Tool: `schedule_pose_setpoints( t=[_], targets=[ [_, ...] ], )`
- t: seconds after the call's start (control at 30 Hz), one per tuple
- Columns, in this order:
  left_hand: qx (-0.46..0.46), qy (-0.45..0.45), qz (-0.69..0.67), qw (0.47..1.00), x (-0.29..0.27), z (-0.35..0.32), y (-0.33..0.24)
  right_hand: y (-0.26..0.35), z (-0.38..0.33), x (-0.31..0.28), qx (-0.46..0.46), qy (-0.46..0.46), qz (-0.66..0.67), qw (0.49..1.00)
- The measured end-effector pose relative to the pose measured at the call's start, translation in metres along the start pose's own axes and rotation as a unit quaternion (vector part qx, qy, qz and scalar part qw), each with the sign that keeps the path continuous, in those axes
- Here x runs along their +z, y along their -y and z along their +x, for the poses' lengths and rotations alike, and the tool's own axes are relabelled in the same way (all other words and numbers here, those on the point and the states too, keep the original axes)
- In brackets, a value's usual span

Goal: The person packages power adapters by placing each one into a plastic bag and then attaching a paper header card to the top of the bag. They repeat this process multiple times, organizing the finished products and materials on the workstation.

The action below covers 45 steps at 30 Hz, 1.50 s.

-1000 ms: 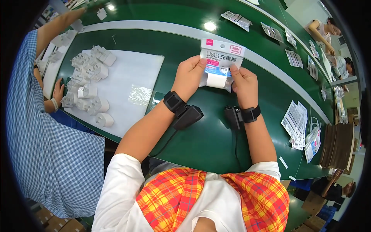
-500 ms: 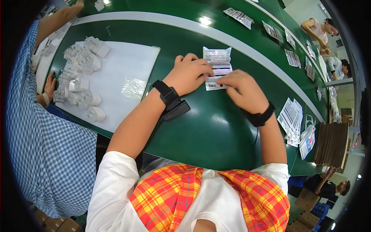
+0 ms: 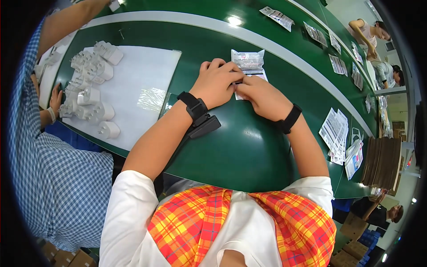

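- On the green table lies a printed packet, far end showing.
- Left hand and right hand meet over its near part, fingers bent; whether they grip, cannot tell.
- White plugs crowd a sheet at left.

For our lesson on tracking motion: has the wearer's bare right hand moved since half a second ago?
Yes: the bare right hand has shifted left, judged against the flat white rectangular sheet.

green table | white sheet, left | printed packet, middle | overlapping cards, right
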State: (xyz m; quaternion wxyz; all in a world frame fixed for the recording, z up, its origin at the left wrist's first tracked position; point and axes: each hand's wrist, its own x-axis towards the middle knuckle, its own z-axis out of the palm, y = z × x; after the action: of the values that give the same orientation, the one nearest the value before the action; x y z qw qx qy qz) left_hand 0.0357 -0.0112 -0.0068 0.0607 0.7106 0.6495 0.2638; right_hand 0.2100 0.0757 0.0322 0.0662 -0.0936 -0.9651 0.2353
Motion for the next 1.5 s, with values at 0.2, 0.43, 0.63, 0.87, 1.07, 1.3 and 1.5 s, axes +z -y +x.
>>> schedule_pose_setpoints(
  t=[0.2, 0.43, 0.63, 0.87, 1.07, 1.3, 1.5],
  targets=[
    [0.007, 0.024, -0.066, 0.997, -0.014, -0.017, 0.020, 0.029, -0.145, -0.052, 0.205, -0.146, 0.145, 0.957],
    [0.000, 0.027, -0.073, 0.997, -0.018, 0.003, -0.006, 0.123, -0.471, -0.025, 0.594, -0.305, 0.238, 0.705],
    [0.000, -0.010, -0.036, 0.999, -0.011, 0.004, -0.006, 0.115, -0.455, -0.003, 0.695, -0.156, -0.156, 0.684],
    [-0.008, -0.054, 0.069, 0.996, -0.014, -0.008, -0.008, 0.025, -0.115, -0.028, 0.324, -0.191, 0.137, 0.916],
    [-0.015, -0.010, 0.079, 0.997, -0.012, -0.005, 0.004, -0.068, 0.032, 0.001, 0.268, -0.109, 0.003, 0.957],
    [-0.041, -0.011, 0.139, 0.989, -0.002, 0.019, 0.002, -0.156, 0.048, -0.045, 0.386, -0.353, 0.227, 0.822],
    [-0.058, 0.007, 0.111, 0.992, -0.013, 0.006, 0.012, -0.135, -0.065, -0.075, 0.270, -0.380, -0.011, 0.884]
  ],
)
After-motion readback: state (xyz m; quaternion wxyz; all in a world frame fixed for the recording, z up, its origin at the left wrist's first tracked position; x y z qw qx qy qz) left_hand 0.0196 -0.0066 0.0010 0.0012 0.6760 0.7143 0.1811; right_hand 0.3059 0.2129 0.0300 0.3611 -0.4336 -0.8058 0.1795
